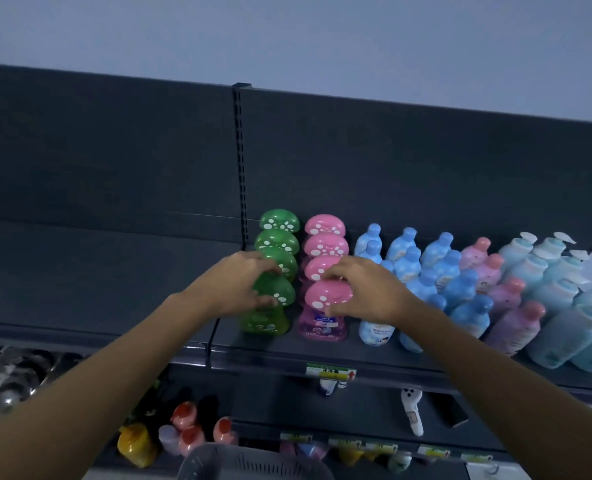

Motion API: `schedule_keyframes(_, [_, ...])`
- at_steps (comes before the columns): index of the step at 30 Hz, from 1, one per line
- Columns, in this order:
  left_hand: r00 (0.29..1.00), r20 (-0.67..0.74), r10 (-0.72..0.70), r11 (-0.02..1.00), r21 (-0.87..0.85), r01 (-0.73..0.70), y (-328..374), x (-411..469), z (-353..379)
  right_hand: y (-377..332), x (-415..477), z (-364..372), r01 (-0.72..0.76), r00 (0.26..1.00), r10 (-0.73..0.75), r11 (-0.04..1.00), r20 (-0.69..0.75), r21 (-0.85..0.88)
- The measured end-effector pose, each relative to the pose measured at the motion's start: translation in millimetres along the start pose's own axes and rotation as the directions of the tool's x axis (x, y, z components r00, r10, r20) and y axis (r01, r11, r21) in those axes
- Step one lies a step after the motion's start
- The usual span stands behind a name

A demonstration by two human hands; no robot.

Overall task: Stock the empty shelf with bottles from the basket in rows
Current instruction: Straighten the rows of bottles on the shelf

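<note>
On the dark shelf (274,351) a row of green mushroom-capped bottles runs back from the front green bottle (270,313). My left hand (239,285) grips that front bottle's cap. Beside it runs a row of pink mushroom-capped bottles. My right hand (364,289) is closed around the cap of the front pink bottle (322,317). Both bottles stand upright on the shelf. The grey basket (253,462) shows at the bottom edge, below my arms; its contents are hidden.
Rows of blue bottles (436,271), pink-purple bottles (506,306) and pale teal bottles (564,306) fill the shelf to the right. The shelf section to the left (97,265) holds nothing. Lower shelves carry yellow and red-capped bottles (183,434) and metal ware (14,379).
</note>
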State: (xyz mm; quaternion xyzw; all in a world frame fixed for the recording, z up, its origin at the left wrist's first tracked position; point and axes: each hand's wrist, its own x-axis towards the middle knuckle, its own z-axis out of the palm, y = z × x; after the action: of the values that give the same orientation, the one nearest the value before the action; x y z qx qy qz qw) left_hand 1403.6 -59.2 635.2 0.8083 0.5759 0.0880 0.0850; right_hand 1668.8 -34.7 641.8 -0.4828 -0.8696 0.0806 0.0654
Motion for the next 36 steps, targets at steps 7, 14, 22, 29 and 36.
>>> schedule_keyframes(7, [0.998, -0.042, 0.044, 0.999, -0.003, -0.044, -10, 5, 6, 4, 7, 7, 0.0, 1.0, -0.001, 1.0, -0.021, -0.019])
schedule_keyframes(14, [0.996, -0.066, 0.064, 0.998, 0.019, -0.062, -13, 8, 9, 4, 12, 8, 0.012, 1.0, -0.013, 1.0, -0.027, -0.027])
schedule_keyframes(22, [0.995, -0.063, 0.079, 0.996, 0.043, -0.076, -13, 7, 9, 11, 17, 2, 0.061, 0.998, -0.061, 0.998, -0.023, -0.001])
schedule_keyframes(29, [0.973, -0.217, 0.083, 0.996, -0.001, -0.086, -9, 37, -19, 32, 53, -24, 0.027, 0.989, -0.018, 0.998, -0.148, 0.059])
schedule_keyframes(36, [0.997, 0.025, 0.076, 0.997, 0.027, -0.077, -29, 79, -19, 40, 66, -9, 0.02, 0.999, -0.024, 0.997, 0.039, 0.081])
